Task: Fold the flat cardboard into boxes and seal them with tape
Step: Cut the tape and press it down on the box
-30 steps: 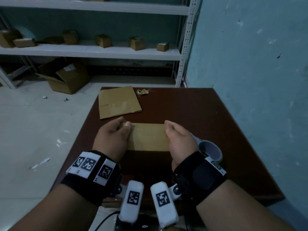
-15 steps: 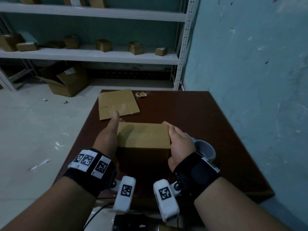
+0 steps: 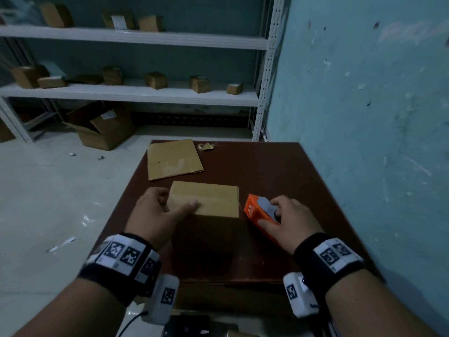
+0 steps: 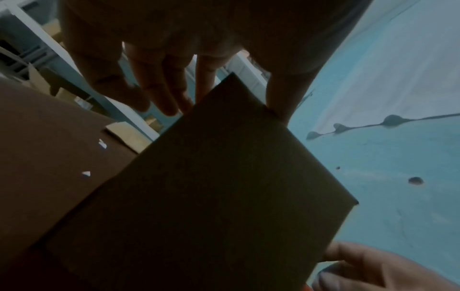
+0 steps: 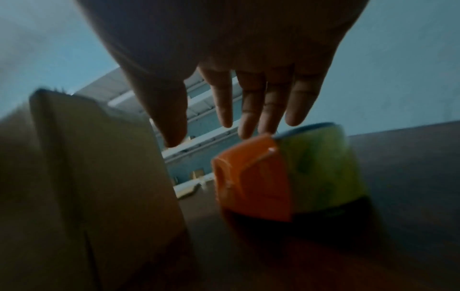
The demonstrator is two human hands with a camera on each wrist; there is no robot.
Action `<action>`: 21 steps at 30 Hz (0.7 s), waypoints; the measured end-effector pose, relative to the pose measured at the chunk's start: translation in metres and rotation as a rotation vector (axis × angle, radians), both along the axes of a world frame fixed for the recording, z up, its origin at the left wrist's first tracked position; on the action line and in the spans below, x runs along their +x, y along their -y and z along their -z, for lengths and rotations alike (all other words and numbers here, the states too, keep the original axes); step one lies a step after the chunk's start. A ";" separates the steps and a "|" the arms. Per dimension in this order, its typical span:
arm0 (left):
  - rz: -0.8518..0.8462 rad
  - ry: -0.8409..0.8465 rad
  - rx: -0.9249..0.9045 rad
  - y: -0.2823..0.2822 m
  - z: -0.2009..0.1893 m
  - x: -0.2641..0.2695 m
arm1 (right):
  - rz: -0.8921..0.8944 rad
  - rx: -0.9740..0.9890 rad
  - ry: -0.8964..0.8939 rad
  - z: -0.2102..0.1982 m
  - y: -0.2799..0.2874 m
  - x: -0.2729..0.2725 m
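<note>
- Your folded cardboard box (image 3: 205,199) stands near the middle of the dark brown table (image 3: 279,171), closed flaps on top, well back from the near edge.
- Past the box, toward the far left corner, lies a flat cardboard sheet (image 3: 173,158); its left side reaches the table's left edge. A small crumpled scrap of tape (image 3: 205,146) sits by the far edge, just beside that sheet.
- The blue wall (image 3: 364,117) runs close along the table's right side. To the left the floor (image 3: 48,190) lies open, with an open carton (image 3: 99,125) and white shelving (image 3: 136,93) beyond.
- Bare tabletop lies between the box and the near edge, and on the far right.
- Your left hand (image 3: 158,212) grips the box's left end: the thumb lies on the top flap and the fingers curl down the far-left side. In the left wrist view the fingers (image 4: 159,92) meet the box corner.
- Your right hand (image 3: 289,222) is on the orange tape dispenser (image 3: 258,212), just right of the box. The head view shows fingers curled over its top and the thumb on its near side; the blurred right wrist view shows the fingers (image 5: 251,110) spread loosely above it, so you cannot tell how firm the grip is.
</note>
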State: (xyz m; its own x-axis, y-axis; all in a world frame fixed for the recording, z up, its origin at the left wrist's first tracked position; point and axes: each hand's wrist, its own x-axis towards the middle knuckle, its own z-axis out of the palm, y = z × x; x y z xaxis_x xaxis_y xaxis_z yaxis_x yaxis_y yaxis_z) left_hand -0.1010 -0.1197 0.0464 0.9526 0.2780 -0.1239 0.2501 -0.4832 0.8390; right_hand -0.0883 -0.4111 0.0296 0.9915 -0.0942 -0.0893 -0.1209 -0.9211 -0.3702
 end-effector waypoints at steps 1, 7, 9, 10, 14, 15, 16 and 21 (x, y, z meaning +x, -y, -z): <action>-0.007 -0.001 -0.008 0.001 0.004 0.002 | -0.004 -0.061 -0.048 0.003 0.000 -0.001; -0.023 0.124 0.013 -0.001 0.004 0.014 | -0.047 -0.176 -0.122 0.018 0.002 -0.006; -0.044 0.155 0.042 0.001 0.004 0.016 | -0.029 -0.116 -0.062 0.021 0.009 -0.004; -0.062 0.163 0.053 0.002 0.005 0.017 | -0.009 -0.045 -0.020 0.020 0.013 -0.003; -0.009 0.113 0.077 0.012 0.002 0.018 | 0.047 0.382 0.201 0.007 0.026 0.002; 0.012 0.104 0.086 0.015 0.000 0.017 | 0.058 0.491 0.254 0.003 0.027 0.001; 0.015 0.115 0.081 0.017 -0.001 0.018 | 0.067 0.602 0.290 -0.003 0.028 0.000; 0.005 0.223 0.032 0.015 -0.006 0.027 | -0.061 0.790 0.388 -0.025 0.030 -0.013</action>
